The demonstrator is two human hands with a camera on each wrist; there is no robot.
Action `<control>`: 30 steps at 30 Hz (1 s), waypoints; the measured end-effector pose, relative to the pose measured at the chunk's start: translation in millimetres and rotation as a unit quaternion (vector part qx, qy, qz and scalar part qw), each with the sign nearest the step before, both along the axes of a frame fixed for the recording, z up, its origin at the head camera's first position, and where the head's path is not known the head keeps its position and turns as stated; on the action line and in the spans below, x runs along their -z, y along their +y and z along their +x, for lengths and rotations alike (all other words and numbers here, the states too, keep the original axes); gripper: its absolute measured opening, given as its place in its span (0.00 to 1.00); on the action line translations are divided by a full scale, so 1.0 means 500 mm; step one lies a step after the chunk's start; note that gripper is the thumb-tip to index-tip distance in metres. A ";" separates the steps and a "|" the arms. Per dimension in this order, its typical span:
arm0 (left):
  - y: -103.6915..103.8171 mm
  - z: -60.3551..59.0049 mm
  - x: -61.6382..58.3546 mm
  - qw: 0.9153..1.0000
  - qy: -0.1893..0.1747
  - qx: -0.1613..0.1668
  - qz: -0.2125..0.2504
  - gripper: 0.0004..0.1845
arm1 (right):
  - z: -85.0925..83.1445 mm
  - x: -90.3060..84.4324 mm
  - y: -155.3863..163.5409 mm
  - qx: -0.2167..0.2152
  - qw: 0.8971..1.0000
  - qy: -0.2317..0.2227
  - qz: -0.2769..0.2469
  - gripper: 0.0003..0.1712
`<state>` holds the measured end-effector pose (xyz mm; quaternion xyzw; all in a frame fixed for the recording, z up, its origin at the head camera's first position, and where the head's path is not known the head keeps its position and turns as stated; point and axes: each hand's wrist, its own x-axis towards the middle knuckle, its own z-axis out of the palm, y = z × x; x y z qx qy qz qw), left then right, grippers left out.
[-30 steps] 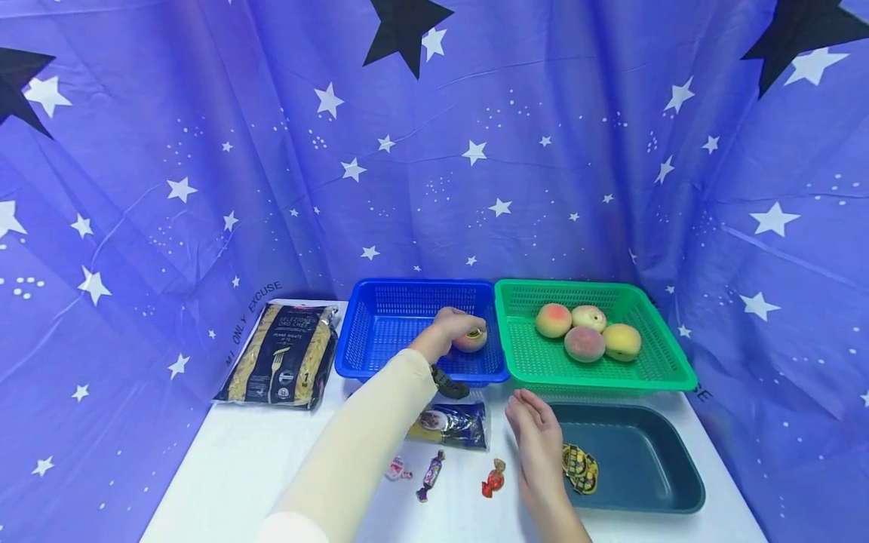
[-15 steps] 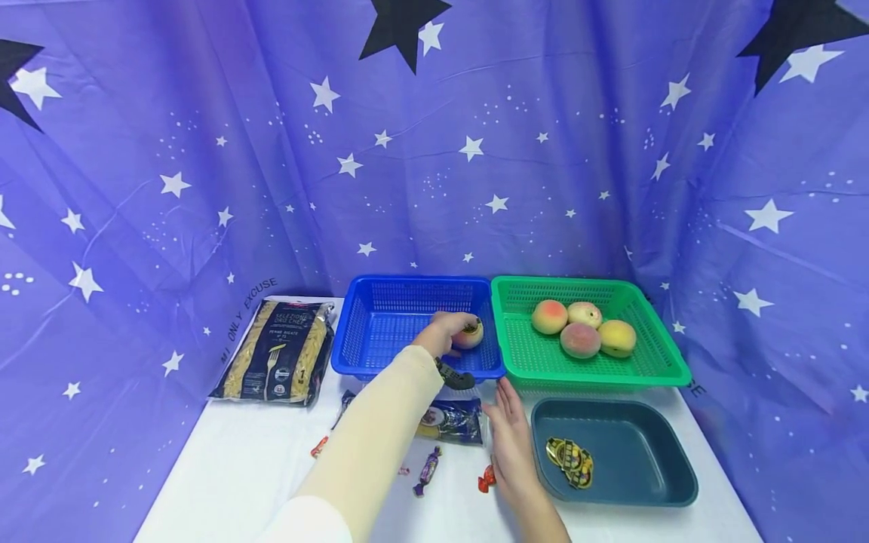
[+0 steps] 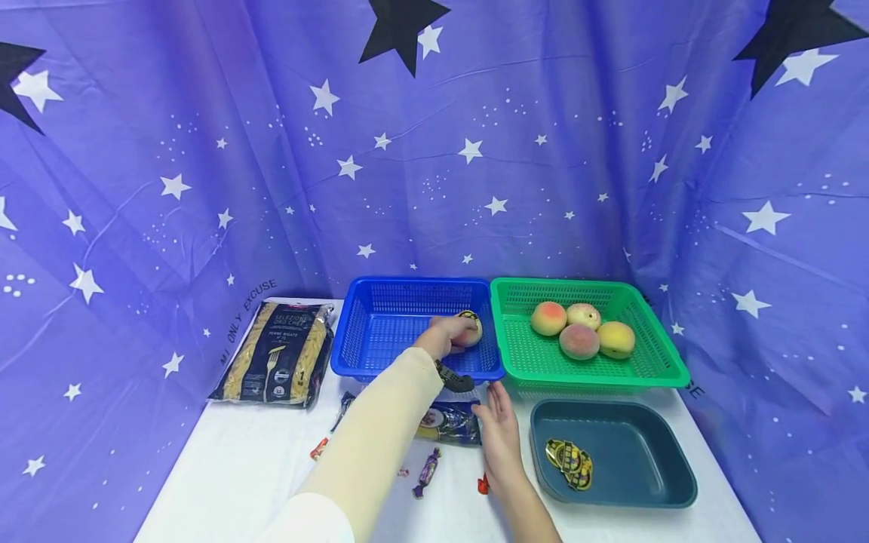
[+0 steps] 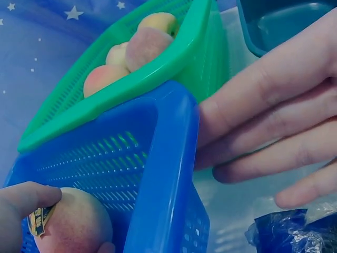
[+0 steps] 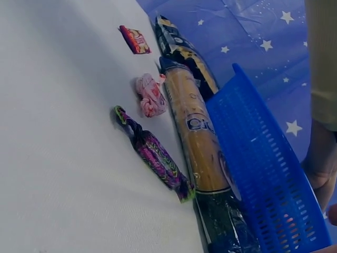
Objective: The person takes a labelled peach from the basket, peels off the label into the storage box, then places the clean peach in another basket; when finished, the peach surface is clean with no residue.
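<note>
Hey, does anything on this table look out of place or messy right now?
One peach sits alone in the blue basket, gripped by the left hand, while four others lie in the green basket. Wrapped candies lie scattered loose on the white table. Nothing looks spilled or damaged.

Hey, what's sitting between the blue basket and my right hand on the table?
A dark blue snack packet lies between the blue basket and the right hand, whose fingertips reach its edge in the head view.
</note>
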<state>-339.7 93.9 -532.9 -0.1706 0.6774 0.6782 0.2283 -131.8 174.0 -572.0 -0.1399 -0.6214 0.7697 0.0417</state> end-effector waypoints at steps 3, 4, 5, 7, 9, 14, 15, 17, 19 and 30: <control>-0.006 -0.003 0.002 1.000 0.003 -0.011 0.002 0.49 | -0.013 0.004 -0.005 0.024 1.000 0.013 -0.013 0.43; -0.008 -0.003 0.002 1.000 0.004 -0.016 0.002 0.48 | -0.019 0.005 -0.006 0.034 0.999 0.020 -0.016 0.42; -0.010 -0.003 0.002 1.000 0.005 -0.019 0.001 0.48 | -0.025 0.008 -0.008 0.045 0.999 0.025 -0.019 0.41; -0.014 -0.003 0.002 1.000 0.005 -0.027 0.000 0.47 | -0.036 0.010 -0.010 0.067 0.997 0.030 -0.024 0.39; -0.018 -0.002 0.002 0.999 0.004 -0.033 -0.001 0.47 | -0.048 0.011 -0.013 0.088 0.996 0.028 -0.017 0.38; -0.024 0.001 -0.002 0.999 0.004 -0.042 -0.003 0.47 | -0.067 0.013 -0.020 0.131 0.991 0.015 -0.005 0.37; -0.025 0.002 -0.004 0.999 0.005 -0.043 -0.003 0.47 | -0.069 0.013 -0.021 0.137 0.990 0.013 -0.004 0.37; -0.025 0.006 -0.009 0.999 0.008 -0.043 -0.004 0.47 | -0.070 0.012 -0.021 0.145 0.989 0.011 -0.002 0.37; -0.027 0.011 -0.016 0.999 0.013 -0.042 -0.002 0.49 | -0.071 0.012 -0.020 0.149 0.989 0.011 -0.001 0.37; -0.061 0.057 -0.063 0.992 0.099 0.006 0.083 0.30 | -0.074 0.014 -0.008 0.137 0.991 0.000 0.002 0.38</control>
